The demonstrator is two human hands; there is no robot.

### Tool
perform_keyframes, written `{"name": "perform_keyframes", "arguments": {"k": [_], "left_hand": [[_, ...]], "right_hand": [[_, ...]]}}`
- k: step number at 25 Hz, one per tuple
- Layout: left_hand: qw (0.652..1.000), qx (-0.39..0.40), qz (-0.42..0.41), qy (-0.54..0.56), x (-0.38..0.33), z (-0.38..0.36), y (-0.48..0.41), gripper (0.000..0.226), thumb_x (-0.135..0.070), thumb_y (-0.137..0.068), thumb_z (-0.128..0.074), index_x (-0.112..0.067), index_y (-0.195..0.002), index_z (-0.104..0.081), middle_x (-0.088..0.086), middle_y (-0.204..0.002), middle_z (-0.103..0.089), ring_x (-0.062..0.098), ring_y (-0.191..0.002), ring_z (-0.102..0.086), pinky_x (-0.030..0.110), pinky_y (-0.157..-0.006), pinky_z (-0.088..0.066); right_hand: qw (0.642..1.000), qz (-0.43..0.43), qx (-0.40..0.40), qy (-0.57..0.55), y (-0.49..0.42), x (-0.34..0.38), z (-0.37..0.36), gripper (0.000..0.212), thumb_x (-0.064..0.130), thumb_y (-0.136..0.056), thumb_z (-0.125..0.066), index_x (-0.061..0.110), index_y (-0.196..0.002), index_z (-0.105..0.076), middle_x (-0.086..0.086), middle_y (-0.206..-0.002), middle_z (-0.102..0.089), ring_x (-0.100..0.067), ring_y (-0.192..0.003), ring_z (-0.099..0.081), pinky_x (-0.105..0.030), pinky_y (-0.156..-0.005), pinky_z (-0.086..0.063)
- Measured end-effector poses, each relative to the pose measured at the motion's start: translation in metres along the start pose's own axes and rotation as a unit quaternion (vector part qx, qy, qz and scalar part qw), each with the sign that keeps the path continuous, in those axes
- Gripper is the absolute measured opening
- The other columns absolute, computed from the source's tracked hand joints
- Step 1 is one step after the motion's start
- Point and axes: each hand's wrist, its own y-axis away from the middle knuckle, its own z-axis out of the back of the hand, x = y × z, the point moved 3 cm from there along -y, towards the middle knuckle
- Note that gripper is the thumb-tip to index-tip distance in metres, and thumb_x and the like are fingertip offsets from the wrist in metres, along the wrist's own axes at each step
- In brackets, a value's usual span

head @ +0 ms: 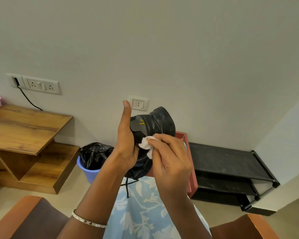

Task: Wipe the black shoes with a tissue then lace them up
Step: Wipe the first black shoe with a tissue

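Black shoe, dusty, of smooth dark material with a small yellow mark, is held up in the air at the middle of the view, in front of the pale wall. Its long axis runs from about 7 o'clock, where a thin black lace hangs down loose, to about 1 o'clock, where the rounded end stands highest.

The left hand is at the 9 o'clock side of the black shoe. Its palm lies against the shoe and its thumb points straight to 12 o'clock. The other fingers go out of sight behind the shoe, so I judge that they are curled around it and carry it. The right hand comes in from 5 o'clock and pinches a crumpled white paper tissue with its bent fingers. The tissue touches the middle part of the shoe, just beside the left palm.

I judge that the wiping step is in hand and the lacing is not yet begun. The grey dust shows most on the part toward 1 o'clock from the tissue, so the next stroke should go along the long axis in that direction. The right hand is the nearer one for this, and the left hand only has to steady the shoe.

A light blue plastic bin with a black bag stands on the floor at 8 o'clock from the hands, and a low black shoe rack stands at 3 o'clock
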Motion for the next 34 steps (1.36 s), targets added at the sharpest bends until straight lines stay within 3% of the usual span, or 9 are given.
{"name": "perform_keyframes", "arguments": {"k": [8, 12, 16, 19, 21, 24, 28, 30, 34], "left_hand": [[1.000, 0.019, 0.001, 0.017, 0.000, -0.009, 0.007, 0.081, -0.072, -0.085, -0.044, -0.001, -0.112, -0.071, 0.018, -0.104, -0.075, 0.026, -0.096, -0.073, 0.037, -0.092, -0.059], [0.999, -0.014, 0.006, -0.030, 0.002, 0.000, 0.005, 0.087, -0.078, -0.083, -0.042, -0.003, -0.119, -0.070, 0.020, -0.110, -0.074, 0.031, -0.104, -0.072, 0.045, -0.103, -0.050], [1.000, 0.005, -0.007, -0.030, 0.002, -0.006, 0.007, 0.078, -0.071, -0.084, -0.044, -0.005, -0.118, -0.070, 0.017, -0.107, -0.075, 0.027, -0.100, -0.073, 0.039, -0.094, -0.054], [0.998, 0.052, -0.016, -0.023, 0.008, -0.013, 0.008, 0.058, -0.058, -0.086, -0.047, -0.010, -0.099, -0.077, 0.009, -0.098, -0.076, 0.020, -0.094, -0.073, 0.027, -0.082, -0.058], [0.998, 0.058, -0.032, -0.015, 0.011, -0.014, 0.009, 0.052, -0.054, -0.088, -0.050, -0.013, -0.097, -0.079, 0.010, -0.104, -0.075, 0.021, -0.102, -0.071, 0.028, -0.086, -0.057], [0.999, 0.048, -0.016, -0.010, 0.008, -0.015, 0.013, 0.057, -0.058, -0.085, -0.051, -0.009, -0.103, -0.074, 0.011, -0.100, -0.075, 0.022, -0.095, -0.073, 0.032, -0.084, -0.058], [0.998, -0.013, -0.012, -0.065, -0.002, -0.012, 0.013, 0.066, -0.063, -0.086, -0.051, -0.009, -0.116, -0.071, 0.015, -0.100, -0.077, 0.027, -0.093, -0.074, 0.039, -0.085, -0.055], [0.996, -0.033, -0.030, -0.078, -0.005, -0.013, 0.013, 0.061, -0.062, -0.085, -0.052, -0.012, -0.112, -0.074, 0.014, -0.099, -0.077, 0.026, -0.091, -0.075, 0.038, -0.081, -0.055], [0.996, -0.001, -0.028, -0.081, -0.005, -0.020, 0.016, 0.046, -0.055, -0.092, -0.047, -0.026, -0.089, -0.083, 0.008, -0.104, -0.078, 0.022, -0.100, -0.074, 0.039, -0.094, -0.052]], "right_hand": [[0.998, 0.024, -0.032, 0.058, -0.033, -0.003, -0.006, 0.028, 0.020, -0.104, -0.052, 0.009, -0.105, -0.078, -0.003, -0.104, -0.074, -0.020, -0.097, -0.057, -0.026, -0.084, -0.051], [0.999, -0.001, -0.029, 0.025, 0.001, -0.017, 0.001, 0.019, 0.001, -0.094, -0.061, 0.005, -0.105, -0.077, -0.008, -0.101, -0.072, -0.017, -0.097, -0.059, -0.027, -0.083, -0.052], [0.999, -0.020, -0.028, 0.013, -0.012, -0.012, -0.001, 0.018, 0.003, -0.094, -0.061, 0.004, -0.102, -0.077, -0.009, -0.098, -0.069, -0.020, -0.092, -0.063, -0.028, -0.080, -0.054], [0.999, -0.021, -0.020, 0.031, -0.043, -0.001, -0.007, 0.024, 0.015, -0.095, -0.056, 0.007, -0.101, -0.078, -0.008, -0.099, -0.070, -0.021, -0.092, -0.061, -0.019, -0.080, -0.050], [0.999, -0.017, -0.016, 0.047, -0.051, 0.004, -0.010, 0.027, 0.020, -0.096, -0.053, 0.008, -0.099, -0.077, -0.007, -0.099, -0.071, -0.020, -0.093, -0.060, -0.015, -0.081, -0.045], [0.999, -0.007, -0.029, 0.045, -0.035, 0.002, -0.004, 0.032, 0.023, -0.104, -0.048, 0.008, -0.106, -0.076, -0.008, -0.103, -0.070, -0.019, -0.097, -0.059, -0.019, -0.086, -0.049], [0.998, -0.060, -0.035, 0.010, -0.003, -0.015, -0.001, 0.021, -0.008, -0.095, -0.057, 0.001, -0.103, -0.073, -0.011, -0.101, -0.065, -0.020, -0.097, -0.061, -0.033, -0.081, -0.055], [0.997, -0.068, -0.037, 0.015, -0.002, -0.016, 0.000, 0.021, -0.012, -0.089, -0.061, 0.001, -0.101, -0.074, -0.011, -0.100, -0.065, -0.020, -0.096, -0.062, -0.032, -0.081, -0.055], [0.998, -0.032, -0.051, 0.030, -0.040, -0.013, 0.004, 0.020, 0.001, -0.094, -0.059, 0.003, -0.102, -0.077, -0.010, -0.096, -0.067, -0.020, -0.091, -0.059, -0.017, -0.080, -0.047]]}}
